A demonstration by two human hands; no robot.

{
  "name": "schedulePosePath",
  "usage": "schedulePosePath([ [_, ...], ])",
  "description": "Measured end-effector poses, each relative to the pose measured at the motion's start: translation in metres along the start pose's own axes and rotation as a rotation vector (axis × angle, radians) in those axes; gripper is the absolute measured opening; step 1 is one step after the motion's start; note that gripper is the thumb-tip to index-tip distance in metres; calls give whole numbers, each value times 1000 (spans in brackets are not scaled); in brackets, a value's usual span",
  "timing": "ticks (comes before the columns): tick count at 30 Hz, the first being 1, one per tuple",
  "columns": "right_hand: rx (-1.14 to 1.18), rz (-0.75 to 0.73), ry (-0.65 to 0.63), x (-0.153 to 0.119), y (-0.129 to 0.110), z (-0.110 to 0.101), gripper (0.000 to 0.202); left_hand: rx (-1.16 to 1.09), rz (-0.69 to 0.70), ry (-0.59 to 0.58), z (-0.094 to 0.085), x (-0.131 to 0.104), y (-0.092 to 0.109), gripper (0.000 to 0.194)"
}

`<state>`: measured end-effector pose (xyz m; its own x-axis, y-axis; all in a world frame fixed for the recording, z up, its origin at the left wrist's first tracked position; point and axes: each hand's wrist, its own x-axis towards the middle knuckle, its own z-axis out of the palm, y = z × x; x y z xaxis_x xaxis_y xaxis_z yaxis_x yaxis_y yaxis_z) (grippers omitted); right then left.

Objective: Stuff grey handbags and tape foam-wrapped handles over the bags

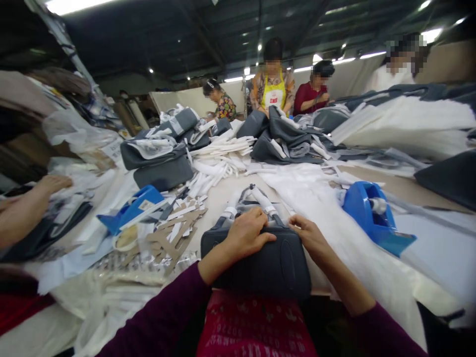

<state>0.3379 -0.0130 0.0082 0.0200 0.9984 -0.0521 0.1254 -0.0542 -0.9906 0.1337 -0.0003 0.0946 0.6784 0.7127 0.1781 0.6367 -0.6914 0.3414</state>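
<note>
A dark grey handbag (260, 265) stands at the near edge of the table, against a red printed apron. Its two handles (266, 202) rise behind its top and are partly wrapped in white material. My left hand (246, 234) lies over the top edge, fingers curled round it and thumb along the front. At the top right corner, my right hand (307, 237) has its thumb and fingertips pinched together. What lies between those fingertips is too small to make out.
Blue tape dispensers stand left (130, 208) and right (368, 213). Cardboard scraps (178, 228) lie left of the bag. Grey bags (163, 171) are piled further back, with white sheeting (320, 208) at right. A co-worker's arm (33, 208) reaches in at left; several people work behind.
</note>
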Motion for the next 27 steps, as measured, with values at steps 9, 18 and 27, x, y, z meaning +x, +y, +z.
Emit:
schedulePosePath([
  [9,110,159,18,-43,-12,10,72,-231,-491,707,-11,-107,-61,27],
  [18,-276,15,230,-44,-40,17,66,-1122,-514,520,39,-146,-49,41],
  [27,-994,-555,-7,-40,-63,62,39,-1335,-584,677,37,-185,-59,28],
])
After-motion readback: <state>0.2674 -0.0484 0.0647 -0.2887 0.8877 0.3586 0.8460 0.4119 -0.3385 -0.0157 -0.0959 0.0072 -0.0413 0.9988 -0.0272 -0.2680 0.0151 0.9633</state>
